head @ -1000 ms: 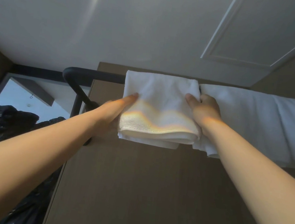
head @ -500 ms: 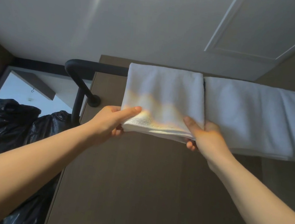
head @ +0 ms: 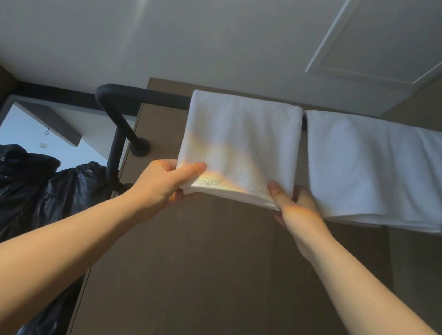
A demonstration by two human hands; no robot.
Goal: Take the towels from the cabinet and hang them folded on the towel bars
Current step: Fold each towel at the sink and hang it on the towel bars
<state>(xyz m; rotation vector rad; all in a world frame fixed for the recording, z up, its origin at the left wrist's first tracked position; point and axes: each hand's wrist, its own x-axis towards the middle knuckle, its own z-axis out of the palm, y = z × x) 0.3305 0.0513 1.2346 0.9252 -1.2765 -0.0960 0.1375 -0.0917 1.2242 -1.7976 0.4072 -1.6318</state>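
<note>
The folded white towel (head: 241, 142), draped over the black towel bar (head: 145, 95), was pinched at its lower corners between thumb and fingers by the left hand (head: 165, 181) and right hand (head: 297, 207); a second towel (head: 381, 170) was hung just right of the right hand

A: What are we seeing on the black bar (head: 139, 95)?
B: We are observing a folded white towel (head: 241, 142) hanging over it. The left hand (head: 162, 185) and right hand (head: 296, 210) are pinching its lower corners. A wider towel (head: 381, 170) is hanging just beside, rightward.
</note>
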